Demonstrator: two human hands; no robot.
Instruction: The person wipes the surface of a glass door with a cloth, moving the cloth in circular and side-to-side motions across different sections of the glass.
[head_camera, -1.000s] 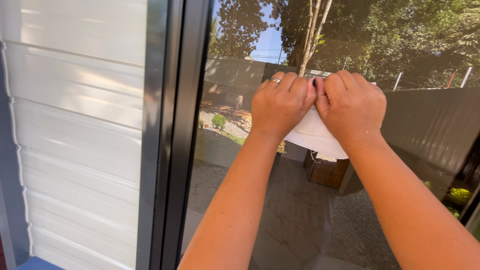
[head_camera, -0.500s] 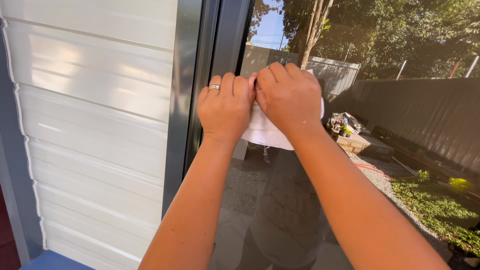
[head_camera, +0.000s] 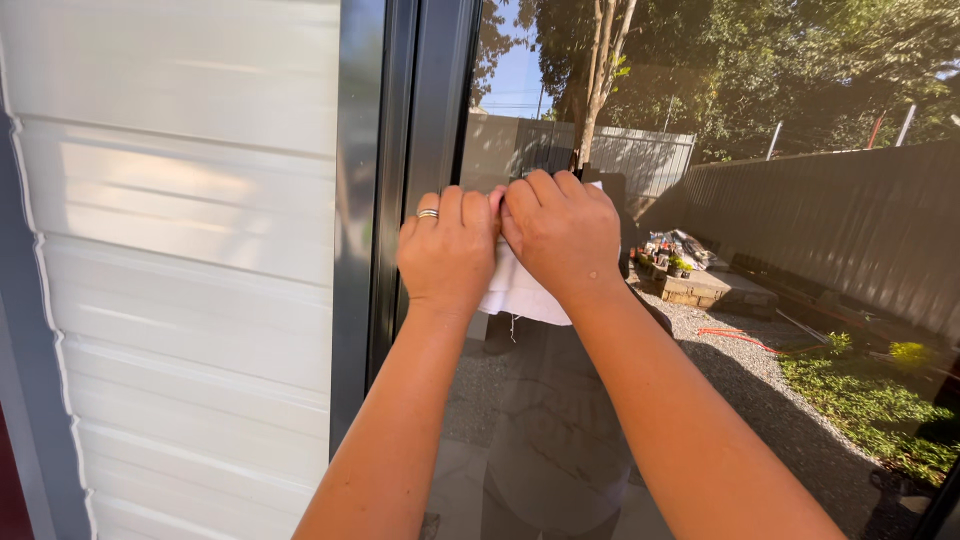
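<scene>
Both my hands press a white cloth (head_camera: 518, 292) flat against a large glass pane (head_camera: 760, 380). My left hand (head_camera: 448, 250), with a ring on one finger, sits right beside the dark window frame (head_camera: 400, 160). My right hand (head_camera: 562, 235) lies next to it, the two touching at the fingers. Most of the cloth is hidden under my hands; only its lower edge and a loose thread show below them.
White horizontal siding (head_camera: 180, 260) covers the wall left of the frame. The glass mirrors a yard with a dark fence, gravel, trees, a low planter and my own body.
My two hands have slid the cloth leftward across the glass, from mid-pane to the pane's left edge by the frame. The view has shifted with them.
</scene>
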